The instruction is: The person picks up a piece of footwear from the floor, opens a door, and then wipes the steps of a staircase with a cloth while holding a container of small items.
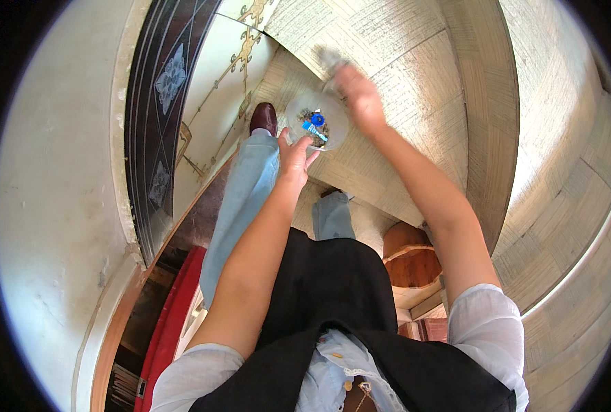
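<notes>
My left hand point(296, 154) holds a translucent plastic tub point(340, 121) by its near rim, over the stair treads. Grey-brown debris point(305, 114) lies at the bottom of the tub, along with a round blue cap point(317, 120) and a blue-and-white strip of wrapper point(315, 131). Just beyond the tub and to its right, my right hand point(358, 95) is closed around a blurred greyish thing point(329, 57), perhaps a small brush. Its far end is over the wood-patterned stair tread point(388, 31); motion blur hides whether it touches.
Tiled steps point(483, 103) curve up and around on the right. Along the left runs a wall with dark patterned tile point(161, 103). My maroon shoe point(263, 117) rests on a step beside the tub. Lower down are a wooden bucket point(413, 265) and a red panel point(174, 304).
</notes>
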The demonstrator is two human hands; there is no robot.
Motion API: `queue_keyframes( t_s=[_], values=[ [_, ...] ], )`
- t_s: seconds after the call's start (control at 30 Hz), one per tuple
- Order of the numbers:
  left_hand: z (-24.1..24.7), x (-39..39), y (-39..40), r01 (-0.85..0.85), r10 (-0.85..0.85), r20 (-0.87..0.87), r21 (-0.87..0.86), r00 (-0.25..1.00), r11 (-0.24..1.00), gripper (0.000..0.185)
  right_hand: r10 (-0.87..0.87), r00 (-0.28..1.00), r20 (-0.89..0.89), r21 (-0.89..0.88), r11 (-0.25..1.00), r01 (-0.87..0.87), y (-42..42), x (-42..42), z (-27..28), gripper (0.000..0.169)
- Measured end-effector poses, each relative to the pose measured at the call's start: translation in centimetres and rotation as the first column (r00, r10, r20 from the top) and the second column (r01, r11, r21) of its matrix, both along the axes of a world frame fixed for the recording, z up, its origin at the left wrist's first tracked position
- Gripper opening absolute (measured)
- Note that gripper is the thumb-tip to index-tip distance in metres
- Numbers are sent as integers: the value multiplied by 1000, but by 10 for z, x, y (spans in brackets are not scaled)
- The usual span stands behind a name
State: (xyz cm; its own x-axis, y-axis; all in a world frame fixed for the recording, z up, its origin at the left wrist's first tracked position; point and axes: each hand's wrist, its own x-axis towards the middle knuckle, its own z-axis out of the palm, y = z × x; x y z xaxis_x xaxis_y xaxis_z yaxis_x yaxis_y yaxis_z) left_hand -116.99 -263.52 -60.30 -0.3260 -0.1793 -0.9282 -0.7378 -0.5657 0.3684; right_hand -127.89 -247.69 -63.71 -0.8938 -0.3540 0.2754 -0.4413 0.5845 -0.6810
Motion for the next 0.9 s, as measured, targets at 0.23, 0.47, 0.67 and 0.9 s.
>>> queue_keyframes(
  t_s=[0.23, 0.47, 0.67, 0.9],
  values=[
    [-9, 0, -16, -38, 38, -20, 15, 999, 999, 77, -381, 908, -172, 102, 910, 402, 28, -111, 4, 34],
    [-17, -15, -29, -11, 12, -62, 3, 998, 1000, 73, 119, 973, 197, -255, 965, -66, -37, -127, 2, 26],
    [-19, -1, -21, 17, -17, -24, 21, 1000, 1000, 75, 412, 904, 115, 75, 904, -422, 19, 28, 14, 31],
    [-14, 16, 18, 54, -54, 10, 11, 999, 999, 72, -379, 923, -65, 111, 916, 384, 102, -80, 26, 29]
  ],
)
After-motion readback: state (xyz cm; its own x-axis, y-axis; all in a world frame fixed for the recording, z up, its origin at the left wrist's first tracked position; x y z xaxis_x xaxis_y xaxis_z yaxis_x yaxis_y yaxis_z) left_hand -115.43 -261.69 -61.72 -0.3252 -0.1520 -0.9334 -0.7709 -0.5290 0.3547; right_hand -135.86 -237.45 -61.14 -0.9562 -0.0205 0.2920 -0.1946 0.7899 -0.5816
